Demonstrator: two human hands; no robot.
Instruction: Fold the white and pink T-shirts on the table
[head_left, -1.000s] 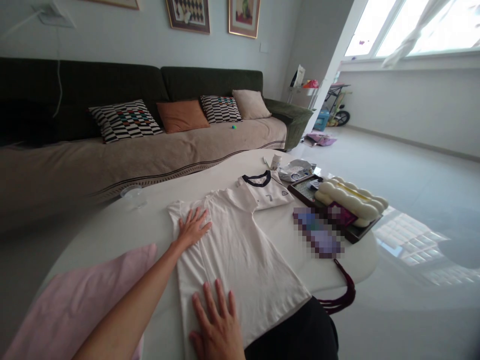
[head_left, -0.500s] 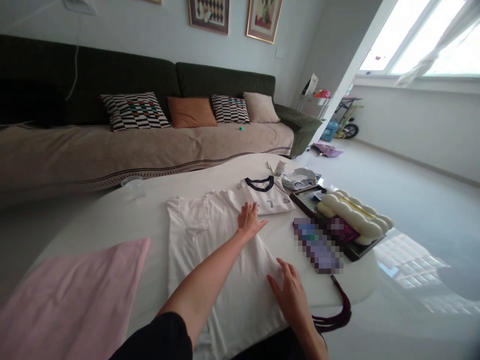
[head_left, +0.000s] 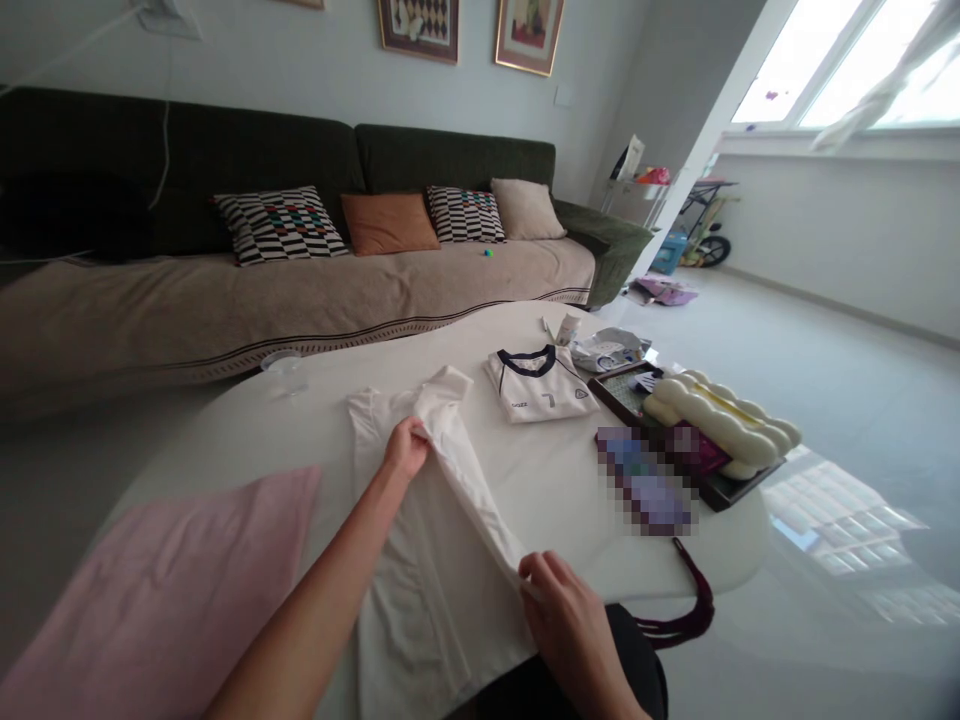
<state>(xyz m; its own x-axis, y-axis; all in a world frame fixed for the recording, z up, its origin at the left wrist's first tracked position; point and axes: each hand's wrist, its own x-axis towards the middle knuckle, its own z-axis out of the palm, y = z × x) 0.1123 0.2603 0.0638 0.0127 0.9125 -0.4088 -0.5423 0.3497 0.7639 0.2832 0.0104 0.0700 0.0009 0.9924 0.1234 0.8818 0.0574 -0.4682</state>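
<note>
A white shirt (head_left: 405,550) lies lengthwise on the white table, its right side lifted and partly folded inward. My left hand (head_left: 407,447) pinches the cloth near the sleeve, at the far end. Closer to me, my right hand (head_left: 562,610) is closed on the shirt's right edge near its lower end. Between the two hands the edge is drawn into a taut, slanting line. Beyond them a folded white jersey (head_left: 544,390) with a dark collar and a number 7 rests flat.
Pink cloth (head_left: 187,570) covers the table's left front. To the right are a dark tray (head_left: 720,495) with a puffy cream object (head_left: 720,420), a blurred flat item (head_left: 645,480) and a dark red strap (head_left: 697,610). A clear cup (head_left: 289,375) and a silvery packet (head_left: 611,350) stand farther back.
My left hand has moved left and gripped the shirt near its sleeve. My right hand has closed on the edge. The shirt's right side has been pulled leftward, away from the folded jersey.
</note>
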